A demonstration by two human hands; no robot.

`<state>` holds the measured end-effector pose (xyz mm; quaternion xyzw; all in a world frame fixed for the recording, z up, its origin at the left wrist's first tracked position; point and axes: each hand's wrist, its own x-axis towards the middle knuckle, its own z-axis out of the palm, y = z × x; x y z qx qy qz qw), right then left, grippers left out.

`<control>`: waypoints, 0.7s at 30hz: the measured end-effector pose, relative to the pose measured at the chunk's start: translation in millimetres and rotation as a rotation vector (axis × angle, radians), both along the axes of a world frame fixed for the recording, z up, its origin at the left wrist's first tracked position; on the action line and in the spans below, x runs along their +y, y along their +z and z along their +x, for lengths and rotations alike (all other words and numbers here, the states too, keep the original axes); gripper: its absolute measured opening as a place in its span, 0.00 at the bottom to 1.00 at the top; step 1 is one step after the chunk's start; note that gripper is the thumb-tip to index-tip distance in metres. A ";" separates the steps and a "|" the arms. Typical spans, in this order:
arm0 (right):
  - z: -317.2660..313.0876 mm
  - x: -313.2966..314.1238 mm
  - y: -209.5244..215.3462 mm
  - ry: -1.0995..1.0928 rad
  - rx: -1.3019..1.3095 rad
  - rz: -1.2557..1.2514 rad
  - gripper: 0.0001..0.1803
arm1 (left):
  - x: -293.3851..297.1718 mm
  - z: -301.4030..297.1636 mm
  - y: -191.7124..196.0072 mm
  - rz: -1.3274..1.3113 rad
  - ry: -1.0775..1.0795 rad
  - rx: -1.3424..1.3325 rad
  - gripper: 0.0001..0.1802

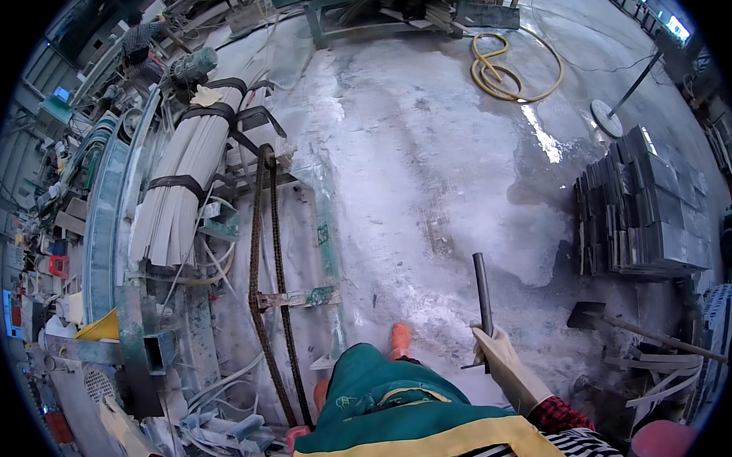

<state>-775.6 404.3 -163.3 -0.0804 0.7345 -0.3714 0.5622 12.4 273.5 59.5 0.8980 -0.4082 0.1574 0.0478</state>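
Observation:
My right hand [505, 363], in a cream glove, is closed around a grey metal bar [483, 293] that stands nearly upright over the floor. A short thin piece juts sideways from the bar's lower part, beside the glove. Far to the left, my left hand [121, 423] wears a similar glove and reaches along a machine's side. At its fingertips is a pale perforated piece [99, 386]; whether the fingers grip it is unclear. My green apron [392, 401] with a yellow band hides part of my legs.
Strapped pale strips [185, 172] lie on the left machine frame, beside a long chain [260, 259]. Dark slabs [642, 206] are stacked on the right, near a long-handled tool [661, 335]. A yellow hose [490, 69] coils ahead on wet floor. Another person [140, 50] is at far left.

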 end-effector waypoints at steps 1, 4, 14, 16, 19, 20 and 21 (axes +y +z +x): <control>-2.8 5.1 -4.4 0.031 -0.015 0.013 0.21 | 4.7 17.8 -0.9 -0.012 -0.025 -0.014 0.27; -1.5 14.2 -12.4 -0.010 -0.071 0.076 0.20 | -0.7 6.0 -1.8 -0.040 0.007 0.011 0.28; -4.3 -32.0 -3.1 0.203 -0.012 0.030 0.25 | 7.6 63.8 -24.6 -0.156 -0.041 -0.042 0.26; -9.9 -55.0 1.1 0.207 0.006 0.006 0.23 | 11.9 61.6 -29.1 -0.224 -0.137 -0.323 0.28; -24.6 -97.5 7.8 0.207 0.029 -0.012 0.22 | -4.0 -12.6 -26.6 -0.436 -0.132 -0.528 0.28; -31.9 -114.8 8.1 0.210 0.044 -0.028 0.22 | -17.2 -47.2 -25.4 -0.535 -0.106 -0.565 0.27; -40.6 -133.5 7.3 0.219 0.058 -0.042 0.22 | -31.7 -77.1 -29.2 -0.614 -0.170 -0.555 0.27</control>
